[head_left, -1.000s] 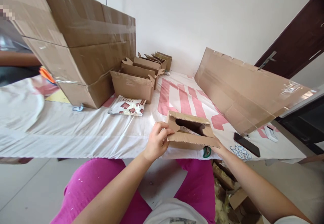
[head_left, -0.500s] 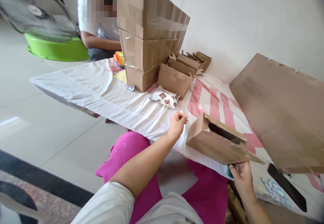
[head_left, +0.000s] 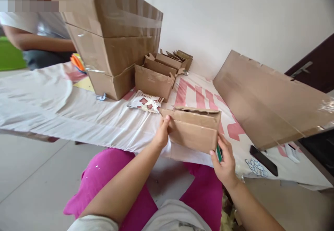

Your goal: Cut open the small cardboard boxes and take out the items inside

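Observation:
A small brown cardboard box (head_left: 193, 135) is tilted at the near edge of the cloth-covered table, its flap partly raised along the top. At its left end my left hand (head_left: 162, 133) grips the side, thumb against the front. My right hand (head_left: 224, 161) closes round the lower right corner, thumb in front and fingers behind. A small green object (head_left: 219, 152) shows between that palm and the box; its kind is not clear. Just beyond my left hand lies a white packet with brown squares (head_left: 146, 102), marked "Meal".
Stacked large cartons (head_left: 122, 53) stand at the left, with open small boxes (head_left: 153, 79) beside them. A large cardboard sheet (head_left: 266, 98) leans at the right. A black phone (head_left: 263, 160) lies near the table's right front. Another person's arm (head_left: 44, 43) is behind the cartons.
My left hand has moved from beside the box onto its left end. The box has turned, its long side now facing me. My right hand has shifted onto its right corner. The view has swung right.

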The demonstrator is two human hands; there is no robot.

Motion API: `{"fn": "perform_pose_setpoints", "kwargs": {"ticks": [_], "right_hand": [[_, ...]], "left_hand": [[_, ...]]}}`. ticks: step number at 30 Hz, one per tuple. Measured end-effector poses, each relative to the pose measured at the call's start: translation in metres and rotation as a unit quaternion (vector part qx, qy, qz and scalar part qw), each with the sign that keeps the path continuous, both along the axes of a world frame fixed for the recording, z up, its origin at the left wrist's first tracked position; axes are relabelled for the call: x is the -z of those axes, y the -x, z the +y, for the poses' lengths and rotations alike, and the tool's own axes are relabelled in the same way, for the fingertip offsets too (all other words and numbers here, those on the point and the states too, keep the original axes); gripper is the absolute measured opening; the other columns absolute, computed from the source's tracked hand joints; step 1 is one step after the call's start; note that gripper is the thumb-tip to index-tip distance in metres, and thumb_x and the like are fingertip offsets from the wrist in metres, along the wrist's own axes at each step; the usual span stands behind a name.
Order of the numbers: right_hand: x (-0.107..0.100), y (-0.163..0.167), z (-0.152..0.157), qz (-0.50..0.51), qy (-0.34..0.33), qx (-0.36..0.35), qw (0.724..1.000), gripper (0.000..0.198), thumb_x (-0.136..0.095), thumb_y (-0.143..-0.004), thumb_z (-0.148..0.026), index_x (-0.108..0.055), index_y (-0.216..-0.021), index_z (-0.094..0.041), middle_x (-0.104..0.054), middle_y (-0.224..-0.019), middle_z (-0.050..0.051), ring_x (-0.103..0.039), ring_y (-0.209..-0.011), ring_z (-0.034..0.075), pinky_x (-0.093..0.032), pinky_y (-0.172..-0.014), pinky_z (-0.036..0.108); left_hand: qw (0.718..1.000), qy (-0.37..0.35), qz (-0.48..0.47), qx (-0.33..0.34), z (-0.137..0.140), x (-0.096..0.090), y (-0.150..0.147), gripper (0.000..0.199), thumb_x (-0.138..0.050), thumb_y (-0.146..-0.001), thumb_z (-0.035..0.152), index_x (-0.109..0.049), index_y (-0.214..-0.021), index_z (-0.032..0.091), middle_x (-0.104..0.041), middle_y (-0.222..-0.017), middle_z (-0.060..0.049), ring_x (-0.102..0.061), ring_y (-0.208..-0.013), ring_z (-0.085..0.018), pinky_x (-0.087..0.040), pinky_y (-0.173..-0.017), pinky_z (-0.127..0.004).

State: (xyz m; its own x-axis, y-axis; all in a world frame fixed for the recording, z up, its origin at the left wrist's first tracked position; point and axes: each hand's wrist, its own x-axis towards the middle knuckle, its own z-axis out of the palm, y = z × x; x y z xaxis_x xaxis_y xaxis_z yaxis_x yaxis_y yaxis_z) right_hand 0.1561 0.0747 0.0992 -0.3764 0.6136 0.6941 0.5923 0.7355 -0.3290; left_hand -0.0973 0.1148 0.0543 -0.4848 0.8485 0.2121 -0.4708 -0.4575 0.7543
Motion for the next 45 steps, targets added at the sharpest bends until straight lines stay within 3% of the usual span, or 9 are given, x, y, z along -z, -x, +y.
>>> {"fn": "perform_pose_setpoints", "kwargs": {"ticks": [4, 9, 17, 22, 25, 27, 34, 41, 45], "right_hand": [[-0.003, 0.009, 0.0, 0.006, -0.039, -0.018, 0.999, 0.048, -0.058, -0.086, -0.016, -0.048, -0.133, -0.026, -0.052, -0.134, 0.014, -0.051, -0.124, 0.029, -0.046, -0.099, 0.053], [0.006, 0.001, -0.002, 0.061, -0.013, -0.015, 0.998, 0.021, -0.064, -0.082, -0.014, -0.059, -0.101, -0.024, -0.061, -0.09, 0.005, -0.062, -0.086, 0.02, -0.053, -0.075, 0.037], [0.012, -0.005, -0.002, 0.059, 0.049, -0.005, 0.997, 0.013, -0.061, -0.084, -0.019, -0.055, -0.094, -0.022, -0.057, -0.091, 0.004, -0.058, -0.089, 0.02, -0.049, -0.078, 0.036], [0.029, -0.017, 0.01, 0.088, 0.13, 0.041, 0.987, 0.015, -0.064, -0.079, -0.025, -0.052, -0.089, -0.022, -0.058, -0.09, 0.005, -0.058, -0.084, 0.02, -0.049, -0.078, 0.037], [0.037, -0.029, 0.017, 0.153, 0.212, 0.071, 0.963, 0.021, -0.061, -0.076, -0.026, -0.053, -0.095, -0.021, -0.061, -0.086, 0.003, -0.06, -0.076, 0.019, -0.051, -0.071, 0.034], [0.035, -0.038, 0.019, 0.183, 0.23, 0.067, 0.953, 0.02, -0.059, -0.076, -0.025, -0.054, -0.095, -0.022, -0.062, -0.086, 0.003, -0.061, -0.077, 0.018, -0.051, -0.072, 0.033], [-0.009, -0.047, 0.015, 0.245, 0.11, 0.048, 0.962, 0.011, -0.053, -0.09, -0.028, -0.059, -0.097, -0.022, -0.063, -0.093, 0.005, -0.062, -0.088, 0.019, -0.051, -0.085, 0.038], [-0.038, -0.04, 0.006, 0.016, 0.066, -0.091, 0.994, 0.017, -0.054, -0.089, -0.021, -0.066, -0.1, -0.025, -0.07, -0.096, 0.007, -0.065, -0.098, 0.025, -0.053, -0.087, 0.044], [-0.051, -0.04, 0.01, -0.105, 0.016, -0.076, 0.991, 0.041, -0.066, -0.082, -0.031, -0.059, -0.122, -0.027, -0.061, -0.129, 0.01, -0.053, -0.124, 0.031, -0.044, -0.102, 0.055]], "left_hand": [[0.999, 0.004, -0.031, -0.02, 0.001, -0.01, 0.015, 0.033, -0.073, -0.073, 0.04, -0.063, -0.099, 0.022, -0.07, -0.103, -0.002, -0.063, -0.102, -0.02, -0.046, -0.093, -0.033], [0.997, -0.014, -0.071, -0.009, 0.0, -0.017, 0.025, 0.024, -0.075, -0.067, 0.028, -0.064, -0.088, 0.02, -0.07, -0.091, -0.001, -0.063, -0.089, -0.017, -0.045, -0.089, -0.03], [0.996, -0.019, -0.077, -0.037, 0.001, -0.014, 0.025, 0.019, -0.062, -0.065, 0.025, -0.066, -0.082, 0.019, -0.068, -0.091, -0.003, -0.06, -0.097, -0.021, -0.043, -0.095, -0.035], [0.986, -0.078, 0.124, -0.077, -0.015, -0.017, 0.017, 0.023, -0.055, -0.078, 0.04, -0.066, -0.078, 0.02, -0.065, -0.09, -0.007, -0.054, -0.109, -0.028, -0.038, -0.101, -0.043], [0.934, -0.134, 0.319, -0.085, -0.027, -0.023, 0.008, 0.046, -0.04, -0.091, 0.051, -0.063, -0.065, 0.021, -0.064, -0.079, -0.008, -0.051, -0.104, -0.027, -0.037, -0.098, -0.046], [0.902, -0.156, 0.394, -0.085, -0.034, -0.029, 0.005, 0.058, -0.029, -0.096, 0.052, -0.057, -0.055, 0.022, -0.063, -0.073, -0.009, -0.049, -0.098, -0.026, -0.039, -0.092, -0.046], [0.854, -0.198, 0.476, -0.072, -0.041, -0.041, 0.006, 0.052, -0.038, -0.095, 0.047, -0.056, -0.053, 0.021, -0.062, -0.078, -0.009, -0.047, -0.09, -0.024, -0.041, -0.083, -0.044], [0.84, -0.195, 0.505, -0.036, -0.046, -0.044, 0.008, 0.051, -0.037, -0.094, 0.045, -0.052, -0.051, 0.021, -0.061, -0.079, -0.01, -0.048, -0.09, -0.025, -0.042, -0.084, -0.046], [0.833, -0.207, 0.513, -0.016, -0.048, -0.047, 0.009, 0.045, -0.045, -0.091, 0.041, -0.051, -0.052, 0.021, -0.062, -0.08, -0.01, -0.048, -0.092, -0.025, -0.044, -0.084, -0.046]]}}
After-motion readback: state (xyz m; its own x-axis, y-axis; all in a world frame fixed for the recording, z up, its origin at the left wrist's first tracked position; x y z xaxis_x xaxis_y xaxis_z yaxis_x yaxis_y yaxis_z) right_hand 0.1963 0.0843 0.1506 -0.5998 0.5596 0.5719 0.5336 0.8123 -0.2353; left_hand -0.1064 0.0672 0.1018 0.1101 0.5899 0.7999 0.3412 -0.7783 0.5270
